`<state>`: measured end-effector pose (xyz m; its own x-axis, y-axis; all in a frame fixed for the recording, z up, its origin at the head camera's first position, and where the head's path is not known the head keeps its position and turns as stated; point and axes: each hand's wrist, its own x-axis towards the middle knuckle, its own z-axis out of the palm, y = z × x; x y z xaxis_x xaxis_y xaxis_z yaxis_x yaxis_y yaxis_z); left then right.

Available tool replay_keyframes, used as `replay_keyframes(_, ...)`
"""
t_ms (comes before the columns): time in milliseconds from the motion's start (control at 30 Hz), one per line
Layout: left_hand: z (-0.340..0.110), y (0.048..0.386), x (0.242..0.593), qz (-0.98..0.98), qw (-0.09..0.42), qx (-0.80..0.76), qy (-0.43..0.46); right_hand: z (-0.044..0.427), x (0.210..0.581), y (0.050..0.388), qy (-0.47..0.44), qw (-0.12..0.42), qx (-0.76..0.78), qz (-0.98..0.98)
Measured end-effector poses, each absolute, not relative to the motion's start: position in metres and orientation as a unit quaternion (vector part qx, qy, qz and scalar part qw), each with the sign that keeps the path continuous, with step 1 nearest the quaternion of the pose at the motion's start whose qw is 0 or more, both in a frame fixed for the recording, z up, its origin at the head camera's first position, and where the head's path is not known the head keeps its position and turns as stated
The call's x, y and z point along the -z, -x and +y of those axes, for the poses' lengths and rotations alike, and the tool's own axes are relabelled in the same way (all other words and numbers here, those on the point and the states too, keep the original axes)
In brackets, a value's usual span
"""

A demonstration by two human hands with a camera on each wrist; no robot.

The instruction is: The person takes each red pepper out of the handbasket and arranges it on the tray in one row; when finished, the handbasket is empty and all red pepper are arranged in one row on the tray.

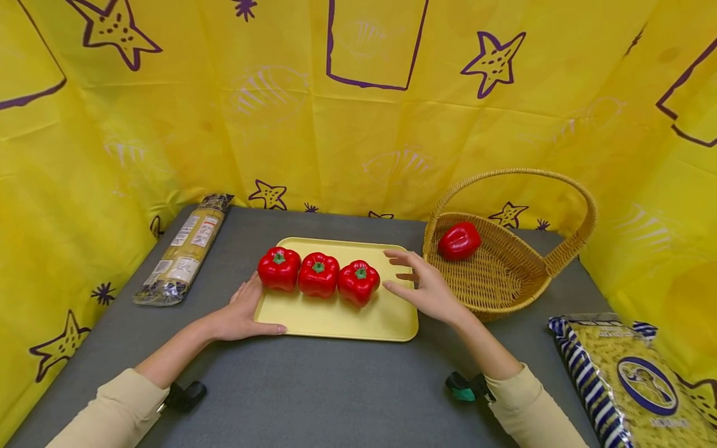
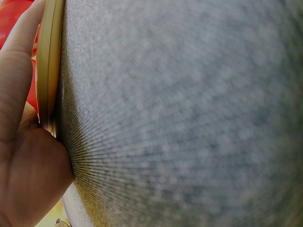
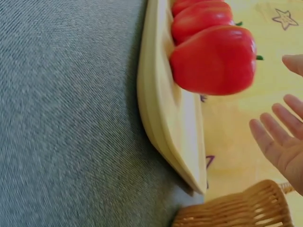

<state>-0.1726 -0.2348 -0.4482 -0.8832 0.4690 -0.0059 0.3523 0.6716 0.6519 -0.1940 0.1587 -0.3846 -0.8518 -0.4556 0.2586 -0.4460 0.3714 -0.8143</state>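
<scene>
Three red peppers stand in a row on a yellow tray (image 1: 336, 320): a left one (image 1: 279, 269), a middle one (image 1: 318, 274) and a right one (image 1: 358, 282), green stems upward. The left hand (image 1: 241, 315) lies along the tray's left end, its thumb on the near rim; the left wrist view shows the thumb and palm against the tray edge (image 2: 49, 61). Over the tray's right part, the right hand (image 1: 422, 289) hovers with fingers spread, holding nothing. In the right wrist view this hand (image 3: 284, 137) is apart from the nearest pepper (image 3: 215, 61).
A wicker basket (image 1: 487, 280) with a tall handle stands behind and right of the tray, one red pepper (image 1: 459, 241) lying inside. A long pasta packet (image 1: 187, 252) lies back left, another pasta bag (image 1: 633, 379) front right. Yellow patterned cloth (image 1: 358, 124) surrounds the grey table (image 1: 313, 392).
</scene>
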Motion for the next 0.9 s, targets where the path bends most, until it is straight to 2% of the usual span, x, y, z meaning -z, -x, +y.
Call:
replay_keyframes(367, -0.235, 0.172, 0.448, 0.909, 0.087, -0.339, -0.225, 0.169, 0.358, 0.181, 0.236, -0.010, 0.489, 0.839)
replay_keyframes(567, -0.235, 0.173, 0.449, 0.909, 0.091, -0.338, -0.225, 0.188, 0.374, 0.192, 0.219, -0.040, 0.475, 0.852)
replay_keyframes(900, -0.235, 0.173, 0.447, 0.910, 0.093, -0.336, -0.223, 0.209, 0.366, 0.195, 0.175, -0.072, 0.465, 0.865)
